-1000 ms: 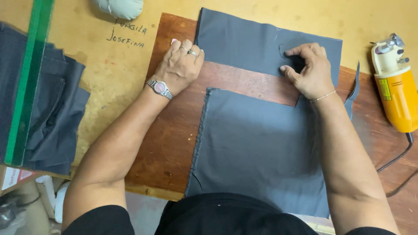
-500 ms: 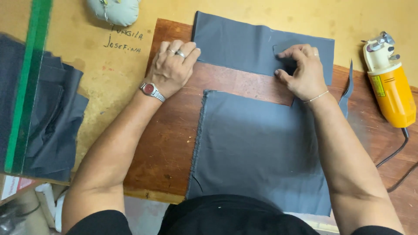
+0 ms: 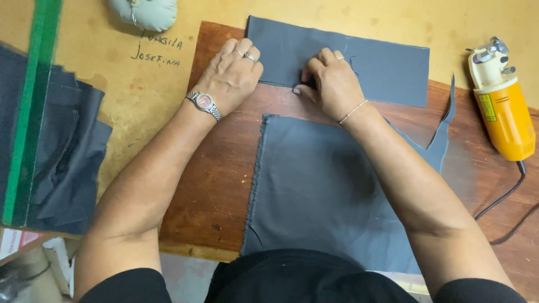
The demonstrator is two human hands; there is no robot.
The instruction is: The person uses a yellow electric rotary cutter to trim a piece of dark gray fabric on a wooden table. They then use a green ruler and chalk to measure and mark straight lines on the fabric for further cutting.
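Both of my hands are down on the grey cloth. My left hand (image 3: 233,76) lies flat with the fingers close together, pressing on the left edge of the top cloth (image 3: 382,64). It has rings on it and a watch (image 3: 203,103) on the wrist. My right hand (image 3: 331,84) is curled, and its fingers pinch the lower edge of that same cloth, near the middle. A thin bracelet sits on that wrist. Both arms reach out from my body, and the right arm crosses over the big cloth (image 3: 320,191) that lies closer to me.

On the far left, a green ruler (image 3: 31,106) lies on a pile of dark cloth (image 3: 73,151). A pale pincushion (image 3: 146,12) sits at the top. The two grey cloths lie on a brown board (image 3: 219,168), which rests on a yellow table (image 3: 140,84). A thin scrap (image 3: 443,123) of grey cloth curls at the right. A yellow cutter (image 3: 502,106) with a black cord lies at the far right.
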